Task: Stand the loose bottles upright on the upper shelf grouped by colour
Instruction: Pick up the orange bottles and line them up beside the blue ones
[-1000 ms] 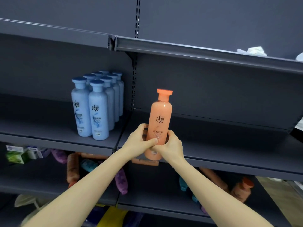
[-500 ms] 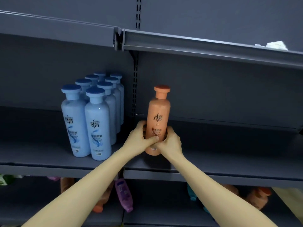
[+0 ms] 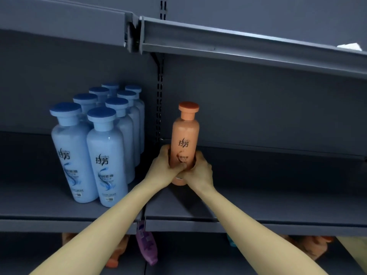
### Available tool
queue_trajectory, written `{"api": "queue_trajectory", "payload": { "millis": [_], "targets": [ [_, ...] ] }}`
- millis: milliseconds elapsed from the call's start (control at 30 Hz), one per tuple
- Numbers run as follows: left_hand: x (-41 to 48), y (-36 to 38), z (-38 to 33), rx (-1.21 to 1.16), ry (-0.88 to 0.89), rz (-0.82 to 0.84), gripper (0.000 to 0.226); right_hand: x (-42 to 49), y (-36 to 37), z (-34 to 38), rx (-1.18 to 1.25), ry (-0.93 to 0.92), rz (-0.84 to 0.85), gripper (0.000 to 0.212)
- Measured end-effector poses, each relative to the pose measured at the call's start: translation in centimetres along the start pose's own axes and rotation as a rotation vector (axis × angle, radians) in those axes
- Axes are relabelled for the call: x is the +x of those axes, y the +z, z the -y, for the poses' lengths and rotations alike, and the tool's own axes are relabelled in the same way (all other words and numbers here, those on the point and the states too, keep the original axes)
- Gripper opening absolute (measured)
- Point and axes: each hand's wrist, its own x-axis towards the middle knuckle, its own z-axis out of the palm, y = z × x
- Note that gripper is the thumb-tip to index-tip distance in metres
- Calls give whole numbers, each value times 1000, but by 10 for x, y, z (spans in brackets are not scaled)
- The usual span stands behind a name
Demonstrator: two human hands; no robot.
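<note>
Both hands, left (image 3: 165,170) and right (image 3: 200,171), clasp the lower body of an upright orange bottle (image 3: 185,135) on the shelf (image 3: 258,203), right of the divider and near the standing blue bottles (image 3: 95,147); loose bottles (image 3: 147,247) lie on the shelf below.

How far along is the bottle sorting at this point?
Done: the blue bottles stand grouped on the upper shelf. In hand: the left hand and right hand grip one orange bottle upright, right of the blues. Left: a purple bottle and other orange bottles lie below.
</note>
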Motion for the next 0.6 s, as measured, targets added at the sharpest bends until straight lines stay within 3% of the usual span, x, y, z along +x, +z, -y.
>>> {"api": "queue_trajectory", "payload": {
  "millis": [200,600],
  "targets": [
    [14,6,3,-43,-5,-19,59,19,2,-3,-18,-28,3,57],
    [47,15,15,-69,8,-88,52,56,17,-10,21,-63,-20,46]
  ]
}}
